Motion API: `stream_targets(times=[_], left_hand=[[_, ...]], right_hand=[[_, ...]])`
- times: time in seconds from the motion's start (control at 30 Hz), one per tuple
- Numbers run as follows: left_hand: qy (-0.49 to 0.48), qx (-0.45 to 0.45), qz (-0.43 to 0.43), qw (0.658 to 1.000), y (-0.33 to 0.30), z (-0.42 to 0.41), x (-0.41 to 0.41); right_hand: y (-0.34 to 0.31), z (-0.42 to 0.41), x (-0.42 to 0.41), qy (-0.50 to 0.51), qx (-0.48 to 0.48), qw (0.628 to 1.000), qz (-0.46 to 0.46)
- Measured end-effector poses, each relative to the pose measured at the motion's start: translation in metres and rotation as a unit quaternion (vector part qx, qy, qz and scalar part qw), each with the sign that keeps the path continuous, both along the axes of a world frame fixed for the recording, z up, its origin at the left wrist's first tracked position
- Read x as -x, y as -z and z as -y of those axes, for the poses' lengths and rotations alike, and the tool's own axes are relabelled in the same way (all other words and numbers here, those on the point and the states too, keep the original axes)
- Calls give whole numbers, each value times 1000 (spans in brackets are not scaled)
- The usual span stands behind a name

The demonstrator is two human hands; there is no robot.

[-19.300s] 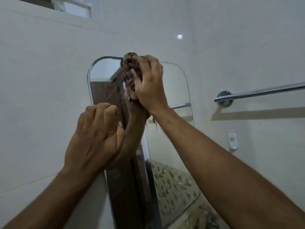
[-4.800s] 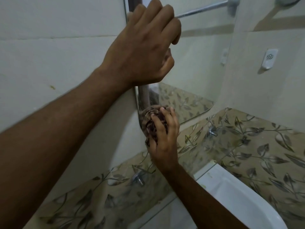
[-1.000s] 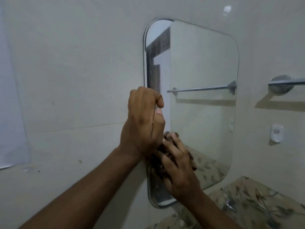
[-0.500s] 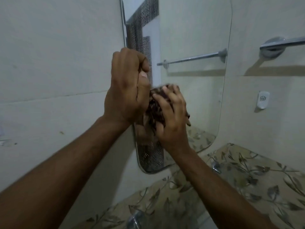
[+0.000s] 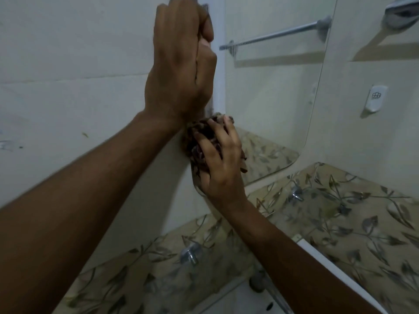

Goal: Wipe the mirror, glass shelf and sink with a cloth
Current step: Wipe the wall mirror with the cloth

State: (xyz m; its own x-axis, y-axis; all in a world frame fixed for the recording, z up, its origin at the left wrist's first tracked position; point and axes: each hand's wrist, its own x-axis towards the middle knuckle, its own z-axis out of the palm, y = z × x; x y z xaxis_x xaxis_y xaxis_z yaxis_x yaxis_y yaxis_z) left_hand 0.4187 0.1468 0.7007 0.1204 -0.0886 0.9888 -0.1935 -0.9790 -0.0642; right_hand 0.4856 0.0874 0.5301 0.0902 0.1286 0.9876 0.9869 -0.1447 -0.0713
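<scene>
Dark, patterned cloth (image 5: 199,137) is bunched under the right hand (image 5: 221,159), whose spread fingers curl over it and press it against the lower left corner of the mirror (image 5: 272,105). The left hand (image 5: 179,62) sits just above, grip closed in a fist against the mirror's left edge; whether it holds anything cannot be told. Below the mirror runs the glass shelf (image 5: 317,214) over leaf-patterned tile, and the white sink (image 5: 340,273) rim shows at bottom right.

Dark reddish-brown patterned cloth (image 5: 204,141); beige leaf-patterned tiles (image 5: 340,214); white sink (image 5: 335,268)
</scene>
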Motion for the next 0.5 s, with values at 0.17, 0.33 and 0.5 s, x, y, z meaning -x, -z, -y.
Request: stream_targets(times=[0.17, 0.33, 0.5], left_hand=[[-3, 9, 11, 1000, 0, -1, 0], [-22, 2, 6, 1000, 1, -3, -1], [-39, -9, 4, 999, 6, -11, -2]], right_hand=[[81, 9, 2, 11, 59, 998, -13], [70, 5, 9, 9, 44, 998, -48], [52, -7, 18, -9, -24, 998, -63]])
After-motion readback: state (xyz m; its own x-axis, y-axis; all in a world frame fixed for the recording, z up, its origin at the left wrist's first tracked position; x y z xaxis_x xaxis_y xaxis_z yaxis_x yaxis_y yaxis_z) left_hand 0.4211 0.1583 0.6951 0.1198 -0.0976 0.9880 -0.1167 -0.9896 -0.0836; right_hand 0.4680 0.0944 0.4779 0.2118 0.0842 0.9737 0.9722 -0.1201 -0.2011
